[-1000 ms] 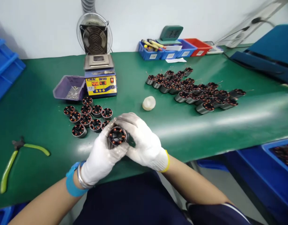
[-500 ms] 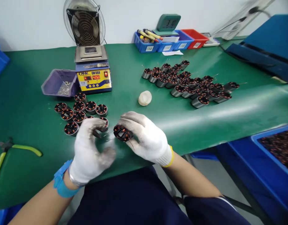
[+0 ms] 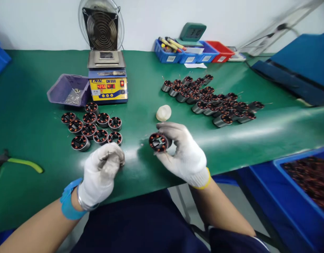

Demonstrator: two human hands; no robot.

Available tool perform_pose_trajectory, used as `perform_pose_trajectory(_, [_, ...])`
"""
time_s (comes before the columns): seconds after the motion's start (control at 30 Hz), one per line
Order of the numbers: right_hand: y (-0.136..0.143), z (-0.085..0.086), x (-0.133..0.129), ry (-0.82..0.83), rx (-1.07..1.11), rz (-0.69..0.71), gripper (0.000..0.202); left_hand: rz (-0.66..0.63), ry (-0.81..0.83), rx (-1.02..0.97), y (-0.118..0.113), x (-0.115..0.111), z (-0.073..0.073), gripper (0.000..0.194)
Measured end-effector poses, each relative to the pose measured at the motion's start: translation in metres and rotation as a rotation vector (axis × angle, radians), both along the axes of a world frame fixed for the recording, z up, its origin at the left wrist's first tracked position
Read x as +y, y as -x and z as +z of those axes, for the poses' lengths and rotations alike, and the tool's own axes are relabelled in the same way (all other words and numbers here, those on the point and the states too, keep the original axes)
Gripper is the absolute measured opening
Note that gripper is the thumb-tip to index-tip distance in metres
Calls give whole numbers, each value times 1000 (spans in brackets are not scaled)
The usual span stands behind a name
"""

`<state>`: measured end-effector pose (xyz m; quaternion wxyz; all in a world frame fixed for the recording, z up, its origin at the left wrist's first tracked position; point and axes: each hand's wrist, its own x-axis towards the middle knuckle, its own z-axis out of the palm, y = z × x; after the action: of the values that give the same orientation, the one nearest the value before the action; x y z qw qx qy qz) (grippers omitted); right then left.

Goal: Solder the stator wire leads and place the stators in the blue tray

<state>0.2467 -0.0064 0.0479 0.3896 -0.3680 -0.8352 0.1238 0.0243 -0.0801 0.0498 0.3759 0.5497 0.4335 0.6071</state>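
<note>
Both hands wear white gloves with greyed fingertips. My right hand [image 3: 183,151] grips a motor stator [image 3: 158,142] between thumb and fingers, just above the green table [image 3: 140,189]; its round face with copper windings is turned towards me. My left hand [image 3: 104,170] is closed, fingertips curled against the thumb; whatever is between them, if anything, is hidden. Just beyond the left hand stands a group of stators [image 3: 89,130], windings upward. A larger cluster of stators [image 3: 193,96] stands at the right. Past the right hand lies a round whitish lump [image 3: 164,112].
A yellow and blue solder pot [image 3: 108,86] stands at the back beside a purple bin [image 3: 55,92] with metal scraps. Green-handled cutters [image 3: 25,164] lie at left. Blue bins [image 3: 186,59], a red bin [image 3: 225,56] and a clock [image 3: 192,32] line the wall. A blue crate [image 3: 280,168] is at lower right.
My right hand has moved right with the stator, away from my left hand. The left hand has gone from spread fingers to closed and drawn back slightly from the stator group.
</note>
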Motion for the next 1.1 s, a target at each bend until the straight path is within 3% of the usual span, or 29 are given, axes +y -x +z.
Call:
perform_pose_trajectory(0.17, [-44,8,38,162,-245,-394,53,-256,-63,507,-7,-3,-10,12])
perform_pose_trajectory(0.33, [-57,19,74,288,-529,-501,61,-314,-135,618,-12,-2,-16,16])
perform_pose_trajectory(0.47, [-47,27,90,404,-704,-511,62,-270,-147,636,-9,0,-18,15])
perform_pose_trajectory(0.57, [-40,36,98,404,-803,-460,60,-267,-174,649,-9,0,-19,14])
perform_pose_trajectory(0.8, [-40,47,105,395,-810,-402,57,-241,-245,687,-11,-1,-20,14])
perform_pose_trajectory(0.93, [-46,48,94,281,-706,-452,56,-269,-212,741,-13,-1,-21,15])
perform_pose_trajectory(1.1, [-37,46,84,109,-917,-434,42,-206,-159,820,-15,0,-29,20])
